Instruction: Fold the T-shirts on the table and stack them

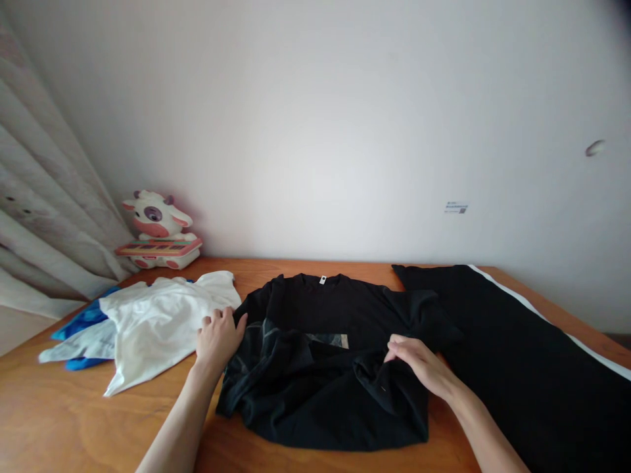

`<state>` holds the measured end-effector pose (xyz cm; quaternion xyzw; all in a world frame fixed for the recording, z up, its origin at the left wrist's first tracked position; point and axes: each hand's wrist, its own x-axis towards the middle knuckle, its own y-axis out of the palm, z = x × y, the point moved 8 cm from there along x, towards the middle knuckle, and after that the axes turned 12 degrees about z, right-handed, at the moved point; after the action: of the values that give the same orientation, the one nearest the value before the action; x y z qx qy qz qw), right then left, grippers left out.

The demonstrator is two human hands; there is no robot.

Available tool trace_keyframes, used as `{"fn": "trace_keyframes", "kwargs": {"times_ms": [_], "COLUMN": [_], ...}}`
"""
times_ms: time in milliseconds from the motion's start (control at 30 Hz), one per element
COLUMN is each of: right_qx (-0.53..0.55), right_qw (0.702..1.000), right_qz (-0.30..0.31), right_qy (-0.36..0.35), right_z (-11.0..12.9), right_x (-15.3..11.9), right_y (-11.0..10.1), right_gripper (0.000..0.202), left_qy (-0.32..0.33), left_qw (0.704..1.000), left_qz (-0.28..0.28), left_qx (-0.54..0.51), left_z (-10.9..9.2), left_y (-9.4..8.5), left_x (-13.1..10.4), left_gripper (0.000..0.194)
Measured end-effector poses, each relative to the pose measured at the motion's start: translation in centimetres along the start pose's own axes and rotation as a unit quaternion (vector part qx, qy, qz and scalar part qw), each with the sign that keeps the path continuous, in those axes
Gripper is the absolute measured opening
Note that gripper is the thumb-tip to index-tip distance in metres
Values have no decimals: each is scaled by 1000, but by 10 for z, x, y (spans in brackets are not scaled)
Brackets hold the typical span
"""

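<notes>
A black T-shirt (pixel 323 407) lies in front of me, its collar with a white tag toward the wall. The lower part is bunched and folded up over the chest, partly covering a grey printed patch. My right hand (pixel 419 364) is closed, pinching a fold of this fabric on the right side. At the T-shirt's left edge rests my left hand (pixel 219 336), thumb apart from the fingers and close to the black sleeve. Its fingertips lie by the border of a white shirt (pixel 158 328); whether they press on cloth is hard to see.
Blue and light grey clothes (pixel 91 328) stick out from beneath the white shirt. Black fabric with a white stripe (pixel 513 355) covers the right of the wooden table (pixel 64 420). A cow-shaped toy keyboard (pixel 160 230) stands at the back left, beside a curtain (pixel 44 171). The wall closes off the back.
</notes>
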<state>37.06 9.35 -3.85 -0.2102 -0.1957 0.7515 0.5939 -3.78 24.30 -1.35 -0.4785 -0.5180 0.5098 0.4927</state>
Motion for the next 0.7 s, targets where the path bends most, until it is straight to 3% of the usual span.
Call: {"fn": "trace_keyframes", "kwargs": {"times_ms": [133, 200, 267, 367, 567, 633, 700], "right_qx": [13, -12, -35, -46, -17, -3, 8], "right_qw": [1000, 1000, 999, 999, 999, 999, 999], "right_qz": [-9, -4, 10, 27, 30, 42, 41], "right_qy": [13, 6, -4, 7, 6, 7, 14], "right_z": [1, 3, 5, 5, 8, 8, 5], "right_x": [2, 4, 4, 4, 0, 0, 1], "right_y": [0, 3, 7, 8, 3, 4, 5], "right_gripper": [66, 60, 51, 39, 28, 31, 35], "left_qy": [-54, -40, -5, 11, -63, -27, 82], "left_qw": [996, 993, 993, 998, 982, 978, 978], "left_qz": [71, 115, 118, 38, -160, -188, -151], "left_qx": [-12, -12, -6, -39, -73, -82, -118], "left_z": [17, 15, 8, 5, 40, 33, 6], "left_y": [3, 9, 7, -10, -48, -51, -42], "left_x": [1, 2, 2, 1, -6, -6, -6], "left_gripper": [72, 59, 43, 39, 38, 35, 29]}}
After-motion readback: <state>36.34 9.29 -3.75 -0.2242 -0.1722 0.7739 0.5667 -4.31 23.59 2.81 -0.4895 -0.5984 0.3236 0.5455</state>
